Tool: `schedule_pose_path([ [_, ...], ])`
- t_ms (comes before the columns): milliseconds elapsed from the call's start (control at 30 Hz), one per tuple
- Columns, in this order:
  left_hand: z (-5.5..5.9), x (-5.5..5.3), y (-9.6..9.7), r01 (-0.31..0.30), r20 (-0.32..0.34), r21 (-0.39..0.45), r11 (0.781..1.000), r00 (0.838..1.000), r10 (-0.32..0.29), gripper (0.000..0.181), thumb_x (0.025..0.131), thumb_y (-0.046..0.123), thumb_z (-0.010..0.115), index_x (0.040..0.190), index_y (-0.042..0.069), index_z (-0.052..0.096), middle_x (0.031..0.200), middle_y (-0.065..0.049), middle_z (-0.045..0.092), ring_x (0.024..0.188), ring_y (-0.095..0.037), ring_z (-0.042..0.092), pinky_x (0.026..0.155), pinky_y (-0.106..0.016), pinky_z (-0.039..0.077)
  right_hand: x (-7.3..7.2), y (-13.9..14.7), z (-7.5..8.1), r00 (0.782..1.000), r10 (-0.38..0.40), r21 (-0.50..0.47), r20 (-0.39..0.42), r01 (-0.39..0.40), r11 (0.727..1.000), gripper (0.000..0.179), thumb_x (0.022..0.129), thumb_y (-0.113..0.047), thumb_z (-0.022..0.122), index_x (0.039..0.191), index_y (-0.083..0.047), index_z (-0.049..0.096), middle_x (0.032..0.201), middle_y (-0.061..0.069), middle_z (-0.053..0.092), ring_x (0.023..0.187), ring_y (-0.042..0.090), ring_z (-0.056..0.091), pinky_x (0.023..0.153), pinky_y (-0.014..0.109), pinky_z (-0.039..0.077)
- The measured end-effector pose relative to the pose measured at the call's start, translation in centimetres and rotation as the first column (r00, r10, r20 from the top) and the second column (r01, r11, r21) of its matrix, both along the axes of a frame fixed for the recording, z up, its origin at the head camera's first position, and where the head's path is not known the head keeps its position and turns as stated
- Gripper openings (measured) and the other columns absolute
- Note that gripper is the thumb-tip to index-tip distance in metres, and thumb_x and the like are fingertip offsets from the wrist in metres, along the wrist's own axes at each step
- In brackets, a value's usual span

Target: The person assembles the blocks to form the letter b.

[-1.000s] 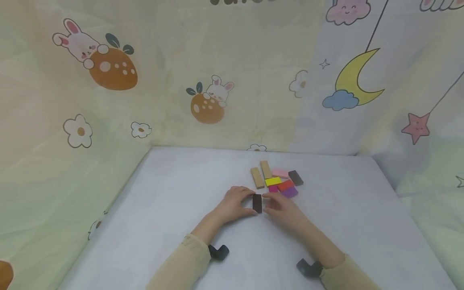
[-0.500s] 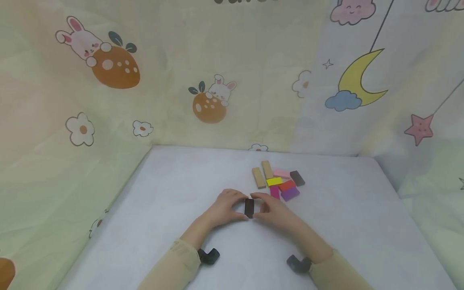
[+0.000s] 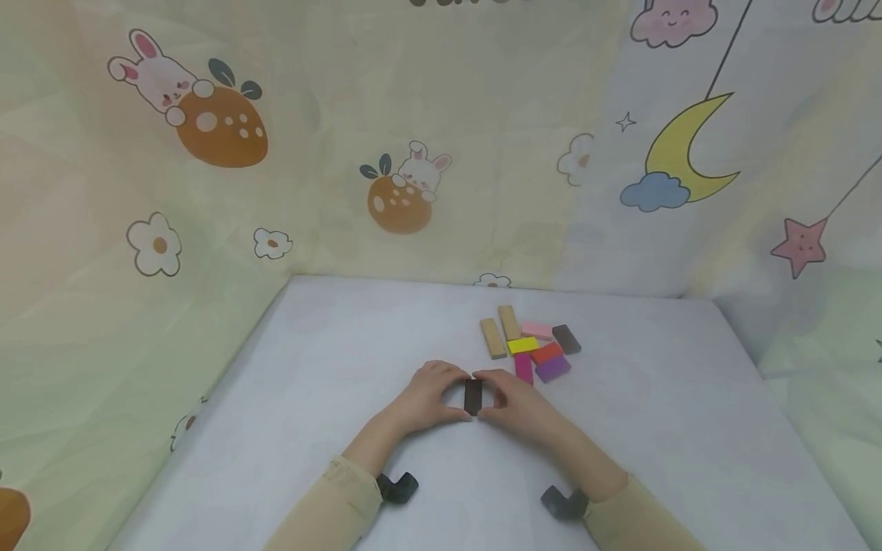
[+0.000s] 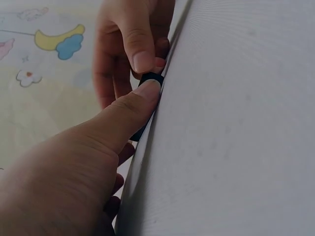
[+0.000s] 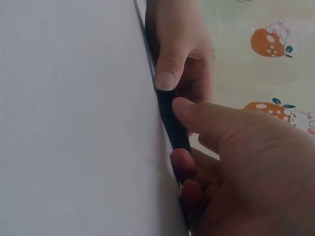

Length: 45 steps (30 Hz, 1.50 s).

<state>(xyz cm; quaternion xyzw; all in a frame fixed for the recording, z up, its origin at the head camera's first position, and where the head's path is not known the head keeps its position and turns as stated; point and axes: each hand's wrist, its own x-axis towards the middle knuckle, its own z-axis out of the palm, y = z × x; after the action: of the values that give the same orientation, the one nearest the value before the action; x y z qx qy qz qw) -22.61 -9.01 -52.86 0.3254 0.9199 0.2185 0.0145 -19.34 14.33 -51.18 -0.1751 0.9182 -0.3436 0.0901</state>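
A dark brown, nearly black block (image 3: pixel 472 398) is on the white table between the two hands, long side running away from the person. My left hand (image 3: pixel 429 394) pinches it from the left, thumb at the near end and fingers toward the far end. From the right, my right hand (image 3: pixel 522 404) holds it in the same way. In the left wrist view the left thumb lies over the block (image 4: pixel 152 77). The right wrist view shows both thumbs against the block (image 5: pixel 173 123), close above the table surface.
Beyond the hands lies a loose group of flat blocks: two natural wood ones (image 3: pixel 492 338), a yellow one (image 3: pixel 522 346), a pink one (image 3: pixel 537 330), a red one (image 3: pixel 547 353), a purple one (image 3: pixel 553 369), a magenta one (image 3: pixel 524 368) and another dark one (image 3: pixel 566 339).
Both hands have come slightly left and nearer the person with the dark block. The right hand has closed in on the block, and more of the magenta block shows.
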Motion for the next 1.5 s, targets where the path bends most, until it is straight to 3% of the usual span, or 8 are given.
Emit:
schedule_pose_path([
  [467,-0.2,0.1,-0.3,0.012,0.002,-0.01,1.0,1.0,-0.012,0.069,0.081,0.06,0.072,0.137,0.024,0.055,0.138,0.004,0.053,0.136,-0.017,0.043,0.118,-0.037,0.033,0.1,0.0,-0.2,1.0,-0.008,0.01,-0.029,0.008,1.0,0.064,0.083,-0.032,0.079,0.141,-0.029,0.052,0.091,-0.012,0.057,0.074,0.008,0.052,0.063,0.023,0.047],
  [633,-0.4,0.1,-0.4,0.009,-0.007,0.002,1.0,1.0,-0.009,0.068,0.08,0.061,0.072,0.135,0.024,0.056,0.137,0.005,0.054,0.135,-0.018,0.044,0.118,-0.038,0.034,0.0,0.3,0.2,0.996,-0.088,-0.012,-0.02,0.087,0.996,0.044,0.09,-0.037,0.07,0.132,-0.033,0.058,0.117,-0.015,0.062,0.096,0.01,0.059,0.085,0.033,0.055],
  [733,-0.3,0.1,-0.3,0.0,-0.011,-0.007,1.0,1.0,0.0,0.069,0.08,0.062,0.071,0.135,0.025,0.056,0.137,0.005,0.054,0.135,-0.018,0.044,0.118,-0.038,0.034,-0.1,0.9,0.7,0.98,-0.196,-0.047,-0.018,0.195,0.98,0.028,0.096,-0.037,0.063,0.123,-0.032,0.064,0.125,-0.011,0.064,0.109,0.016,0.061,0.097,0.044,0.054],
  [900,-0.2,0.2,-0.2,-0.006,-0.009,-0.021,1.0,1.0,0.006,0.07,0.08,0.064,0.07,0.136,0.025,0.055,0.139,0.004,0.054,0.135,-0.019,0.045,0.118,-0.04,0.035,-0.5,2.1,1.1,0.925,-0.38,-0.068,-0.029,0.377,0.924,0.025,0.1,-0.034,0.052,0.118,-0.025,0.066,0.109,-0.006,0.069,0.102,0.018,0.063,0.088,0.041,0.057],
  [1033,-0.2,0.2,-0.2,-0.004,-0.013,-0.023,1.0,1.0,0.004,0.07,0.08,0.064,0.07,0.136,0.024,0.056,0.139,0.004,0.054,0.135,-0.019,0.045,0.118,-0.039,0.034,-0.6,2.7,1.2,0.899,-0.433,-0.026,-0.07,0.432,0.901,0.029,0.101,-0.03,0.048,0.121,-0.018,0.065,0.108,0.001,0.069,0.104,0.023,0.063,0.087,0.042,0.056],
  [1167,-0.2,0.2,-0.2,-0.004,-0.014,-0.027,1.0,1.0,0.003,0.07,0.08,0.064,0.07,0.136,0.024,0.056,0.139,0.004,0.054,0.135,-0.018,0.045,0.118,-0.039,0.034,-0.5,2.8,1.4,0.903,-0.423,0.026,-0.072,0.425,0.905,0.033,0.1,-0.027,0.048,0.124,-0.013,0.065,0.121,0.008,0.067,0.118,0.032,0.06,0.096,0.049,0.054],
  [1267,-0.2,0.2,-0.3,-0.004,-0.011,-0.027,1.0,1.0,0.004,0.07,0.08,0.063,0.071,0.136,0.024,0.056,0.139,0.004,0.054,0.134,-0.018,0.045,0.118,-0.039,0.035,-0.4,2.6,1.5,0.919,-0.39,0.035,-0.062,0.393,0.919,0.036,0.099,-0.025,0.05,0.129,-0.012,0.064,0.134,0.008,0.063,0.131,0.033,0.053,0.103,0.052,0.05],
  [1500,-0.2,0.2,-0.2,-0.011,0.002,-0.028,1.0,1.0,0.011,0.07,0.08,0.063,0.071,0.137,0.025,0.055,0.14,0.005,0.053,0.136,-0.017,0.044,0.118,-0.039,0.034,-0.3,1.9,1.2,0.951,-0.305,0.042,-0.042,0.307,0.951,0.035,0.096,-0.027,0.056,0.129,-0.018,0.066,0.143,0.002,0.057,0.136,0.029,0.049,0.104,0.051,0.049],
])
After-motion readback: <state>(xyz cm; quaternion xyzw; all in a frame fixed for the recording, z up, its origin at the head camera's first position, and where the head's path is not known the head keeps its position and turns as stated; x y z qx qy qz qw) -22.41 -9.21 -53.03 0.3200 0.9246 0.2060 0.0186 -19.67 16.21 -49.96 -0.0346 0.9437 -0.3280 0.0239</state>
